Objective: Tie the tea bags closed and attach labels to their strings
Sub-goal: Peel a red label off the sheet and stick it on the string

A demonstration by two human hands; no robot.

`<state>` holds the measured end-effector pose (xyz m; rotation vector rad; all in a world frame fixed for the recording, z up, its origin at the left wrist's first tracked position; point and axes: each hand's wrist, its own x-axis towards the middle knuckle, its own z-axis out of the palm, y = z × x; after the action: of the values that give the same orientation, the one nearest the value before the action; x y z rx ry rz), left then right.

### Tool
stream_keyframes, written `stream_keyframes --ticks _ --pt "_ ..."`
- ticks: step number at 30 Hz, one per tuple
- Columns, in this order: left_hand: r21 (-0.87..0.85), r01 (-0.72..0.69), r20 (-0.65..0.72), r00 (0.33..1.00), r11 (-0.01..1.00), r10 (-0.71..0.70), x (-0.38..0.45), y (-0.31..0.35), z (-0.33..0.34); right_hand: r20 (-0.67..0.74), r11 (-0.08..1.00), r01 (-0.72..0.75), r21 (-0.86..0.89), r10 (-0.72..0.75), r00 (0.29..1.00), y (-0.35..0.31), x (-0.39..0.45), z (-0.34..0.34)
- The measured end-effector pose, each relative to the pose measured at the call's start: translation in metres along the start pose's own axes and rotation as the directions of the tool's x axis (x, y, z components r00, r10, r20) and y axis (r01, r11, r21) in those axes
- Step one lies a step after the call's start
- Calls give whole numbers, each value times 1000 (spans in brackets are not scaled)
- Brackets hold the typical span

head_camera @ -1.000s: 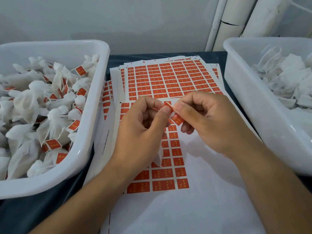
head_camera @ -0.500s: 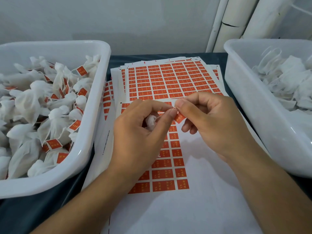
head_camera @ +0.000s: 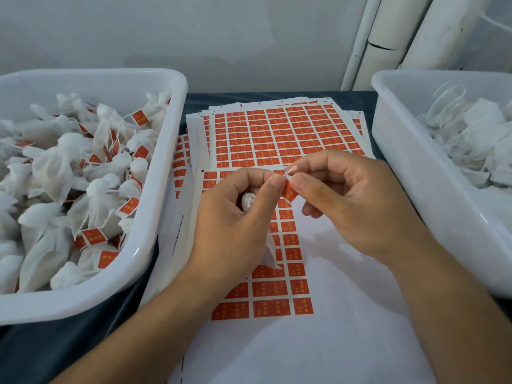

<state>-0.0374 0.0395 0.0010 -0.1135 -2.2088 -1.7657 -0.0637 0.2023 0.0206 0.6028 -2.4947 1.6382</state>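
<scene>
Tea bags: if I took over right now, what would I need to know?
Left hand grips a tea bag. Right hand pinches its string; an orange label sits between both hands' fingertips. Left tub holds labelled bags, right tub holds bags with no labels showing. Label sheets lie between. Left to do: press this label on, drop the bag left, take another.

We see a white tub (head_camera: 155, 245) at nine o'clock, its white tea bags (head_camera: 52, 173) carrying orange-red tags (head_camera: 140, 117) with yellow marks. The sheets (head_camera: 279, 134) at twelve o'clock are white with a grid of orange-red labels. The label (head_camera: 289, 192) at centre is orange-red. The tub (head_camera: 415, 173) at three o'clock is white, its bags (head_camera: 476, 134) white. The bench (head_camera: 55, 347) is dark blue-grey.
</scene>
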Motion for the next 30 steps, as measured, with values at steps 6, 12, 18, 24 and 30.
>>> stream_keyframes --ticks 6,12,18,24,30 --pt "-6 4 -17 1000 1000 -4 1 -2 -1 31 1000 26 -1 -26 999 -3 -1 4" --pt "-52 115 40 993 992 -113 -1 -1 0 -65 997 58 -48 -61 996 2 -4 9" --pt "-63 194 122 975 979 -185 0 -5 2 -101 993 43 -114 -54 993 7 -3 14" --pt "0 123 127 984 992 -122 0 -8 2 -63 995 27 -94 -33 997 10 -2 17" --pt "18 122 118 985 992 -124 1 -9 0 -155 978 83 -191 -114 981 2 0 16"
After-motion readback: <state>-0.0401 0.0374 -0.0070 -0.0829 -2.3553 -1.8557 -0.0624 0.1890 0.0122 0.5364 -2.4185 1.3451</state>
